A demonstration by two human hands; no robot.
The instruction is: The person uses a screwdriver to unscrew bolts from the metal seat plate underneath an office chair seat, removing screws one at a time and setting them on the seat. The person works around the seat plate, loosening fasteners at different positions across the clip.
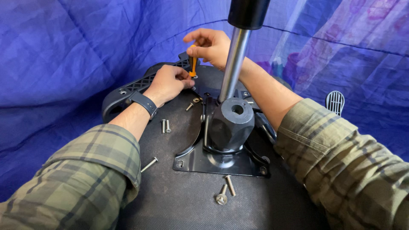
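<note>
An upturned office chair seat (191,204) lies in front of me, black and textured, with a black metal mounting plate (200,161) and a shiny gas cylinder (233,68) rising from it. My right hand (208,44) grips an orange-handled screwdriver (193,66) held upright at the far edge of the seat. My left hand (168,83) rests beside the tool's tip, fingers pinched at the spot where it meets the seat. A black armrest bracket (128,91) lies under the left hand. A dark watch band wraps my left wrist.
Several loose silver bolts lie on the seat: a pair (165,125) near my left wrist, one (149,164) by my left sleeve, two (226,191) in front of the plate. Blue fabric (64,64) covers the floor. A grey slotted part (335,102) lies at right.
</note>
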